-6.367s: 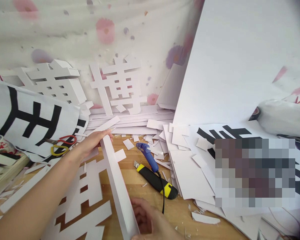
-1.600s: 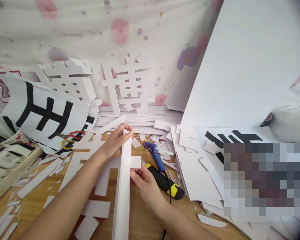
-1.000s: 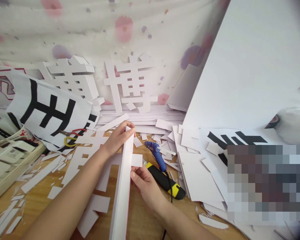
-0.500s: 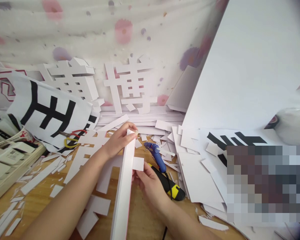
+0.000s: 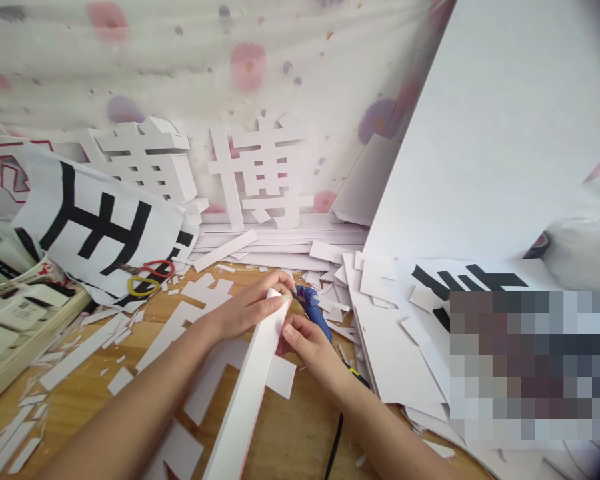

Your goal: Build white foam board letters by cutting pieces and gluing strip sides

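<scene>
A long white foam-board strip (image 5: 247, 393) stands on edge along a flat white cut-out character (image 5: 207, 320) on the wooden table (image 5: 290, 433). My left hand (image 5: 250, 310) pinches the strip's far end from the left. My right hand (image 5: 307, 347) presses against the strip's right side, just below that end. A blue glue gun (image 5: 313, 310) lies right behind my right hand, with its black cord (image 5: 336, 440) running toward me. A small white tab (image 5: 281, 377) of the cut-out pokes out under my right wrist.
Two finished white 3D characters (image 5: 260, 173) lean on the flowered backdrop. A big white board (image 5: 490, 133) leans at right over paper with black print (image 5: 460, 277). Scissors (image 5: 145, 277) lie left by a printed sheet (image 5: 100, 227). Offcuts litter the table; a tray (image 5: 10, 327) sits far left.
The strip has tilted so its far end points right, and both hands moved nearer to me. My right hand left the tab and now presses the strip, hiding the yellow-black knife.
</scene>
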{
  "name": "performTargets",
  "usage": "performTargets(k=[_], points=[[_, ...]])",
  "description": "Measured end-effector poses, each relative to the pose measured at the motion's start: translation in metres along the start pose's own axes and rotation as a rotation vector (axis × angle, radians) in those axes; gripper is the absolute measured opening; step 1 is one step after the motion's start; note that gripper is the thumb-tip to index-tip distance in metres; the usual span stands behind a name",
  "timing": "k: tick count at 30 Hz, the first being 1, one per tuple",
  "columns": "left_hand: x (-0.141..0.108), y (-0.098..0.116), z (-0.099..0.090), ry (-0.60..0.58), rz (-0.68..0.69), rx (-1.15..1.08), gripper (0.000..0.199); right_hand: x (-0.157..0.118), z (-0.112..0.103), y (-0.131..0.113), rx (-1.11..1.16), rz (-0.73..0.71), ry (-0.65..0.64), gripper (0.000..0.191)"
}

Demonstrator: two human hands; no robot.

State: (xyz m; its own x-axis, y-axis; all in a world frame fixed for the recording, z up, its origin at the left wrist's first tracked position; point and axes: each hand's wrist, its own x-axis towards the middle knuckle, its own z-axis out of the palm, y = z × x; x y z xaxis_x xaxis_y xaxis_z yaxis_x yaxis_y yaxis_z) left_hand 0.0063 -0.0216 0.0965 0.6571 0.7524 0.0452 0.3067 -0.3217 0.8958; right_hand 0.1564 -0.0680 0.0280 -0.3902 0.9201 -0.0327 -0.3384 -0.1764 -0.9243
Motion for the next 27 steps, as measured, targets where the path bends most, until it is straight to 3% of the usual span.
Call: performTargets(k=[9, 22, 27], points=[[-0.001, 0.0, 0.011, -0.06, -0.025, -0.254, 0.047, -0.001, 0.004, 0.003, 0.053, -0.036, -0.018, 0.033], [-0.003, -0.007, 0.009, -0.034, -0.011, -0.175, 0.042, -0.005, 0.003, 0.002, -0.079, -0.115, -0.04, 0.031], [-0.003, -0.003, 0.009, -0.056, -0.015, -0.211, 0.043, -0.003, -0.001, 0.011, 0.002, -0.128, -0.083, 0.029]])
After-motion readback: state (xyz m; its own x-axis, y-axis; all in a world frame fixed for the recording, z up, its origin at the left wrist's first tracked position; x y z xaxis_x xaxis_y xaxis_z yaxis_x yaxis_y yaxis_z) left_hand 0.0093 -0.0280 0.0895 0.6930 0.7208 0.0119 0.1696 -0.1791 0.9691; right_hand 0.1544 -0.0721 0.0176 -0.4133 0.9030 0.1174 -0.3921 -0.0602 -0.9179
